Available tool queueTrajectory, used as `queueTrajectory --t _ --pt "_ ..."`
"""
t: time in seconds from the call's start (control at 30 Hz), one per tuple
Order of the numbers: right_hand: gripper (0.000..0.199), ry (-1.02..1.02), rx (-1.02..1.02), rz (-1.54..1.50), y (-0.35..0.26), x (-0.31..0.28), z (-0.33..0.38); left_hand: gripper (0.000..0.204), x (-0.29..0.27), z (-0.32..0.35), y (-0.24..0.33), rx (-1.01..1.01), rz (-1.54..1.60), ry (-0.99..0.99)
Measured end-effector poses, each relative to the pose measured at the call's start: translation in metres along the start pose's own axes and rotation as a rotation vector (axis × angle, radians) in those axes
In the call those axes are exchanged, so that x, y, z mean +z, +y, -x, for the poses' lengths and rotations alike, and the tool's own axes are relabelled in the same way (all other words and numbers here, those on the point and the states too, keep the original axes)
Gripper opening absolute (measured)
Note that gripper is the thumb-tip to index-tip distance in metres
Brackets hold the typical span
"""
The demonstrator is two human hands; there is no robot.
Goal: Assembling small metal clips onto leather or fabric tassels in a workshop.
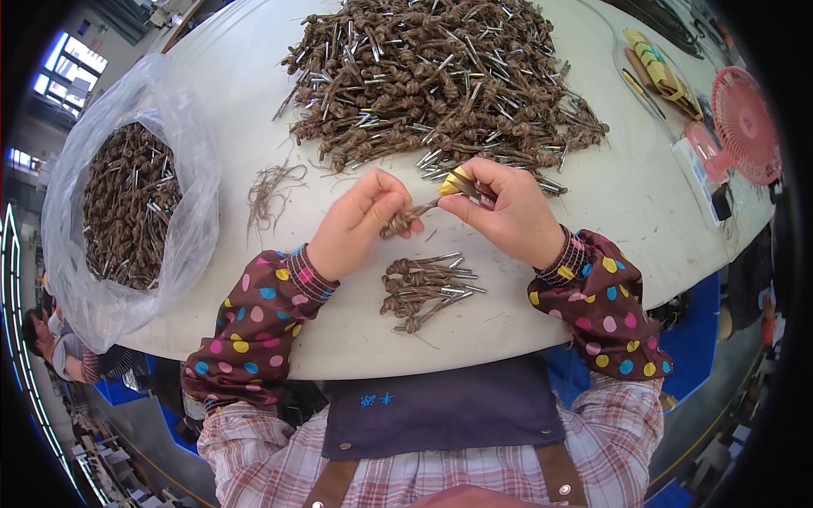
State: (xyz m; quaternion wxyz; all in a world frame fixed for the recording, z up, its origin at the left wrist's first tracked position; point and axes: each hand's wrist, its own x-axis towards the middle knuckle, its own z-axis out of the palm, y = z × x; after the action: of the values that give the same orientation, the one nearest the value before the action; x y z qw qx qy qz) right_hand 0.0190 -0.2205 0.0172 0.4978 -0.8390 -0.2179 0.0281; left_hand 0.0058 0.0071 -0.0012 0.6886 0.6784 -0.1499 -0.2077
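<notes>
Pinched in my left hand [360,218] is a brown knotted cord [398,223], its tail stretching right toward my other hand. My right hand [515,213] is closed around small thread snips [456,181] with a yellow part, held at the cord's end; the fingers partly hide the tool. Below both hands lies a small group of knotted cords [417,292] with silvery metal tips pointing right. Beyond my hands spreads a large heap of similar brown knotted cords [432,76].
A clear plastic bag [196,195] full of knotted cords stands at the left. Loose thread scraps [273,195] lie near it on the white table [246,322]. At the right are a pink fan [745,125], a white power strip [696,182], a pen [642,93] and a yellow-brown bundle [660,74].
</notes>
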Motion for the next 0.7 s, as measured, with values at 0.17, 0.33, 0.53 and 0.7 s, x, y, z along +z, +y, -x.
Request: queueTrajectory --t 0.17,0.33,0.53,0.7 --pt "0.024 0.112 -0.002 -0.004 0.008 0.003 -0.002 0.03 -0.013 -0.002 0.004 0.194 -0.327 0.238" --pt "0.028 0.098 0.029 0.016 0.01 0.002 -0.002 0.034 0.003 0.002 0.012 0.241 -0.702 0.166" --pt "0.041 0.231 -0.209 0.268 0.003 0.002 0.003 0.029 0.005 0.002 0.009 0.284 -0.77 0.254" --pt "0.031 0.129 -0.433 0.597 0.001 0.005 0.003 0.029 0.01 0.003 0.01 0.303 -0.87 0.232"
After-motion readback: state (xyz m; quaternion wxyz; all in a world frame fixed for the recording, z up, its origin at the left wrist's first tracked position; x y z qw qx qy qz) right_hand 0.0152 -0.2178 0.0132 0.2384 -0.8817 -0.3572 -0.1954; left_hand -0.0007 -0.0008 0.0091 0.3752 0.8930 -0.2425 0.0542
